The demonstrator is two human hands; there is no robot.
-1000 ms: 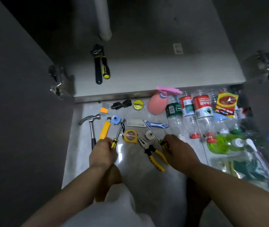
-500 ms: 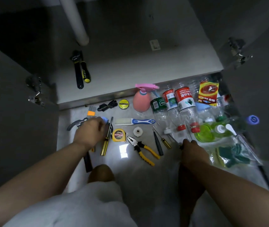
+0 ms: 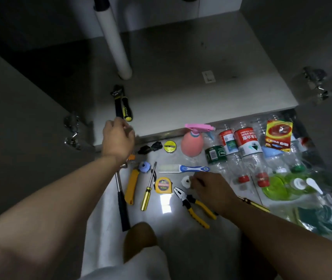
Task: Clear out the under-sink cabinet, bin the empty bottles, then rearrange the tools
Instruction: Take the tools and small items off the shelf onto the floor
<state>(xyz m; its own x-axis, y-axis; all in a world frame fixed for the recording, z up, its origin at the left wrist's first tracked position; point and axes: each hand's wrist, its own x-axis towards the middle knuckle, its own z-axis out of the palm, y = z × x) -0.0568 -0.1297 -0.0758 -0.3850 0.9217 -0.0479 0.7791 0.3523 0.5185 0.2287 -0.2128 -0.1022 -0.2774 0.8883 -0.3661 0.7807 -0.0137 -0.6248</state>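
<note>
Since half a second ago both hands have shifted: my left hand (image 3: 118,138) has left the tool row (image 3: 147,190) for the cabinet lip at centre left. My right hand (image 3: 209,188) has crossed from beside the bottles (image 3: 245,142) to the white fitting (image 3: 185,181) at mid-frame.

Assessment: tools are going back into the cabinet (image 3: 211,102), where two black-and-yellow tools (image 3: 121,106) already lie, just above my left hand. Each further tool is best laid parallel beside that pair, handle to the front. The fitting looks likely to roll, so it wants a firm pinch.

Pose: my left forearm runs up from lower left, back of hand uppermost. Its fingers are curled and blurred, so I cannot tell if they grasp anything. My right arm enters from lower right, palm down over the pliers (image 3: 193,205), fingertips at the fitting; whether they pinch it I cannot tell. The bottles lie on the floor at right, not yet binned.
</note>
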